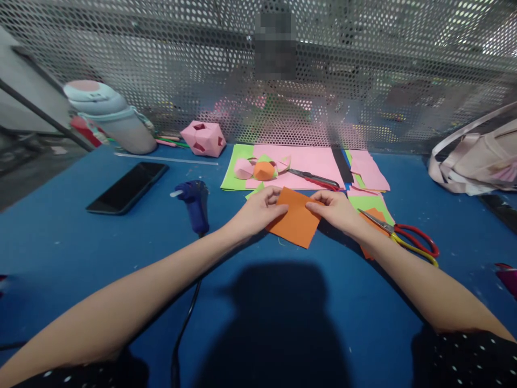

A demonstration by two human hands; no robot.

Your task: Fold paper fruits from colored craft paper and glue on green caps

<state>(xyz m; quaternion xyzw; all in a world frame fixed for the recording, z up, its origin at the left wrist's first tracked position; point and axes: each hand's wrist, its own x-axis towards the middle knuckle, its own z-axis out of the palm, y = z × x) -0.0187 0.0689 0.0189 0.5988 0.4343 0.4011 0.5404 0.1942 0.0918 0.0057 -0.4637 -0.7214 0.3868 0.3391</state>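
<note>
Left hand (263,209) and right hand (336,210) pinch orange paper square (298,222) from opposite sides, over blue table (100,250) between glue gun (197,209) and red-and-yellow-handled scissors (393,233). Square probably light, fairly stiff, easily creased; best held lightly near edges, without bending middle.

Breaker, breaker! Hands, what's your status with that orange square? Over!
Left hand and right hand: both pinching the orange paper. Paper: looks flat, turned askew. Possible snag: scissors close beside the right forearm.
</note>
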